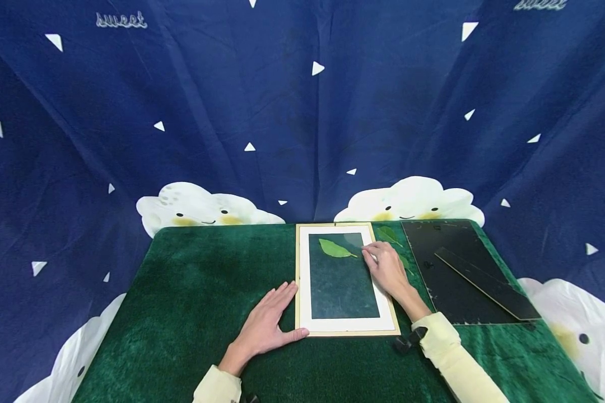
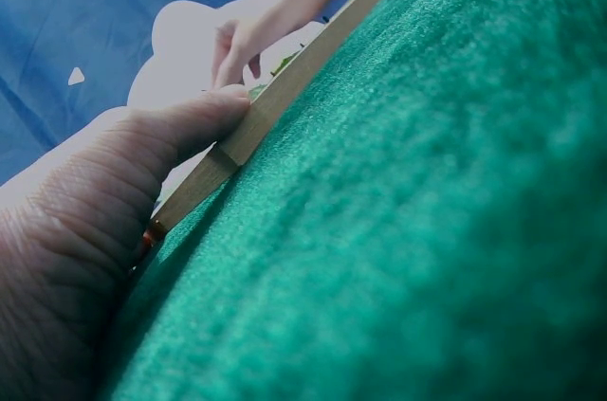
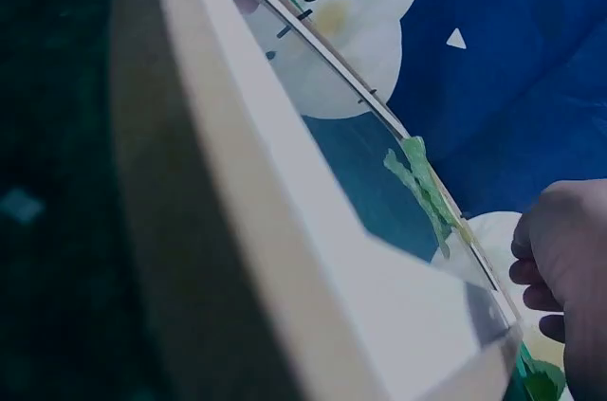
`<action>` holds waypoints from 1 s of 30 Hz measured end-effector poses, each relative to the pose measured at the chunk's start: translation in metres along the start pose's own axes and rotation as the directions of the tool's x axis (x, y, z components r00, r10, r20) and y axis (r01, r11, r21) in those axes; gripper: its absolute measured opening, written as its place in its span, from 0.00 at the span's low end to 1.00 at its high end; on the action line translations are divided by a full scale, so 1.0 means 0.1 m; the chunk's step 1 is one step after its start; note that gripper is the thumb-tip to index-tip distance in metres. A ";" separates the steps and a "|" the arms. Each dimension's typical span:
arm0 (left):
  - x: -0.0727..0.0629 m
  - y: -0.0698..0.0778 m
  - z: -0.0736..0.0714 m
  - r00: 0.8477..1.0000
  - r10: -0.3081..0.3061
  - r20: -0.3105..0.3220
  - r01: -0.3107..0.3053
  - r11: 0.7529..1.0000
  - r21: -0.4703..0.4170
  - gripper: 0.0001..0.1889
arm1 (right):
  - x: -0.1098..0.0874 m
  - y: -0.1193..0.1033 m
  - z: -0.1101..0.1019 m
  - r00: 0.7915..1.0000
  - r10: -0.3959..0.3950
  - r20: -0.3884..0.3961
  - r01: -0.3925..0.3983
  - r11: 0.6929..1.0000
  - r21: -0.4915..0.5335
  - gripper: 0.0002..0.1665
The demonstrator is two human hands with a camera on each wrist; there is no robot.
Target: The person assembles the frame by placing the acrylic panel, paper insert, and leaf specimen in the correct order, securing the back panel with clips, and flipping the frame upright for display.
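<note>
A blue curtain [image 1: 282, 101] hangs behind one green table [image 1: 206, 268]. The left hand [image 1: 264, 324], thumb spread from straight fingers, touches the left side of one picture frame [image 1: 345, 324]. One leaf [image 1: 335, 249] lies inside, near the top. The right hand [image 1: 385, 268] bends over the frame's right side; I can't tell whether it pinches anything. Beyond: two more leaves [image 1: 389, 235], one black board [image 1: 464, 291].

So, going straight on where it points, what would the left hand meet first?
Likely the pale wooden rectangular frame; the left hand seems to touch its left side, though depth is unclear.
</note>
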State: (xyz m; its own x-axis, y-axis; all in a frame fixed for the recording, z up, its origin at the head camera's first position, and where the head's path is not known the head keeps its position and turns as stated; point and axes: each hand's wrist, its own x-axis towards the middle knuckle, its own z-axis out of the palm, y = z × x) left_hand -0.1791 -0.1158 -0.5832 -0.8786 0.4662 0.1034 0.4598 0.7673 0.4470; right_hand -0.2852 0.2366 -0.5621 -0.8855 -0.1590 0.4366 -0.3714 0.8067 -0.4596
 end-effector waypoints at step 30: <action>-0.01 0.02 0.02 1.000 -0.012 0.003 0.012 1.000 -0.017 0.58 | -0.51 0.41 -0.41 0.989 0.071 -0.129 -0.090 0.985 -0.147 0.17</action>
State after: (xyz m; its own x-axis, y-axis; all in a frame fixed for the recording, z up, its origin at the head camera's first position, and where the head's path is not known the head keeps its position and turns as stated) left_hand -0.1770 -0.1138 -0.5845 -0.8836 0.4585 0.0956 0.4471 0.7650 0.4635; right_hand -0.2443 0.3015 -0.5714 -0.8664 -0.0265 0.4986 -0.2449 0.8928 -0.3781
